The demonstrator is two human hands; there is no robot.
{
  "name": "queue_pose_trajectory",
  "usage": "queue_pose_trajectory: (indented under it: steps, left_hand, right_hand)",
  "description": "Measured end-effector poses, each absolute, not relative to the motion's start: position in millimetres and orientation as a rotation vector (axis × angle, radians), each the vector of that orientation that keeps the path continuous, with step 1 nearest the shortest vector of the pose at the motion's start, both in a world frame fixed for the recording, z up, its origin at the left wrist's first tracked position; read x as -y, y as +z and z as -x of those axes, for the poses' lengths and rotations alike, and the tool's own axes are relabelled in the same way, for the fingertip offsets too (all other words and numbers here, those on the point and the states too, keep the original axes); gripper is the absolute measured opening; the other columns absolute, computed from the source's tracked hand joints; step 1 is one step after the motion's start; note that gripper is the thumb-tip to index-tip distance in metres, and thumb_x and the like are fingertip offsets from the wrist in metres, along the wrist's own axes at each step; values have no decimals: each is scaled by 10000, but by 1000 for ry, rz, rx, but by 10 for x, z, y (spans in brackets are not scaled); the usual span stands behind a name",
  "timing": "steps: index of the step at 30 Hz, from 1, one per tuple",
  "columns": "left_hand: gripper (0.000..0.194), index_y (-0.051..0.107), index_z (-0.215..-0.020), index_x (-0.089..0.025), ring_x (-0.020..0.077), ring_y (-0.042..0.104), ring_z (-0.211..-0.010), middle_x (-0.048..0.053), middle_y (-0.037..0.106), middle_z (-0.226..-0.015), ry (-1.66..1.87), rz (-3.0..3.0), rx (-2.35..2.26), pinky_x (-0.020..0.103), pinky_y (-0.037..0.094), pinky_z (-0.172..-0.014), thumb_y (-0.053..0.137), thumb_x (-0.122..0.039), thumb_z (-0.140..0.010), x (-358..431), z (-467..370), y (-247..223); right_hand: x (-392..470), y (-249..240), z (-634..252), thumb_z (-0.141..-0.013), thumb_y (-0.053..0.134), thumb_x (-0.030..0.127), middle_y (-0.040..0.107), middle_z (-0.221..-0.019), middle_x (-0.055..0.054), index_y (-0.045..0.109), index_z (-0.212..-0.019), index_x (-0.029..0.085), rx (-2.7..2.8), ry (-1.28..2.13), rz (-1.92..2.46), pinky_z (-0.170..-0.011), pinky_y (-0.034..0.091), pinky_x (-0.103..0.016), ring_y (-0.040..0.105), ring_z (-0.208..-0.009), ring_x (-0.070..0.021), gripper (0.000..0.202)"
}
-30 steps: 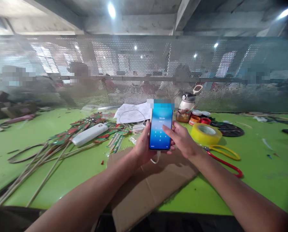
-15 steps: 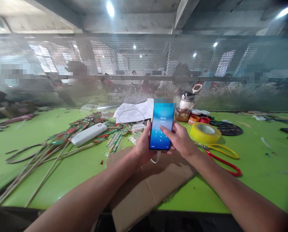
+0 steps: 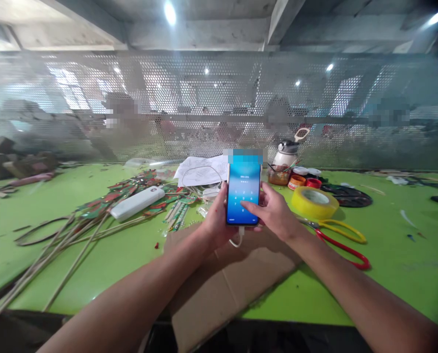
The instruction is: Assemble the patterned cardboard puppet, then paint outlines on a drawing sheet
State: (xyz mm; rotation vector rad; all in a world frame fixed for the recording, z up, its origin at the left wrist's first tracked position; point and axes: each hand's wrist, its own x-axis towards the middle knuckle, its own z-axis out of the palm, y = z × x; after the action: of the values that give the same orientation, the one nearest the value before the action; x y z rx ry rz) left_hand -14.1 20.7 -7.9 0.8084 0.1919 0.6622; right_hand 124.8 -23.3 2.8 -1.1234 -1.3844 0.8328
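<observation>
A smartphone [image 3: 244,189] is held upright between my two hands, its blue screen showing a number keypad. My left hand [image 3: 218,215] grips its left edge, with the fingers hidden behind it. On the other side my right hand [image 3: 275,211] supports the right edge, and its thumb lies over the lower keys of the screen. A white cable [image 3: 241,234] is plugged into the phone's bottom end. Beneath the hands lies a flat piece of brown cardboard [image 3: 237,279].
Right of the hands are scissors [image 3: 342,240] with red and yellow handles, yellow tape [image 3: 314,202], paint jars [image 3: 297,182] and a bottle [image 3: 285,156]. On the left lie a white oblong device [image 3: 138,203], thin sticks [image 3: 62,250] and papers [image 3: 200,170]. A perforated screen [image 3: 204,98] stands behind.
My right thumb has shifted down across the keypad, from the middle keys to the lower ones. The phone has moved slightly left within the view, still held in both hands.
</observation>
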Motion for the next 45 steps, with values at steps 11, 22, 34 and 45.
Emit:
queue_pose_trajectory:
  steps: [11, 22, 34, 45]
  left_hand:
    - [711, 617, -1170, -81, 293, 688, -749, 206, 688, -1022, 662, -822, -199, 424, 559, -632, 234, -622, -913, -216, 156, -76]
    - [786, 584, -1224, -83, 330, 681, -835, 232, 685, -989, 609, -855, -109, 481, 532, -740, 193, -674, -884, -209, 176, -91]
    - [782, 557, -1248, -74, 304, 681, -823, 228, 684, -966, 619, -876, -73, 410, 528, -708, 163, -653, -899, -222, 183, -89]
    - [706, 577, -1231, -107, 286, 681, -816, 194, 693, -985, 686, -774, -109, 421, 537, -707, 236, -633, -906, -252, 202, -57]
  right_hand:
    - [274, 40, -1232, -753, 692, 450, 674, -976, -42, 498, -1115, 250, 1363, 920, 1063, -410, 515, -222, 651, -661, -174, 457]
    - [290, 33, -1232, -846, 423, 669, 374, -513, 52, 555, -952, 229, 1262, 1039, 965, -315, 392, -234, 348, -373, -88, 472]
    - [329, 107, -1223, -852, 424, 657, 423, -552, 29, 588, -933, 221, 1347, 941, 1010, -335, 371, -217, 377, -416, -94, 473]
    - [275, 38, -1234, -858, 520, 543, 598, -746, -14, 576, -1046, 204, 1404, 899, 1017, -415, 419, -193, 539, -588, -121, 392]
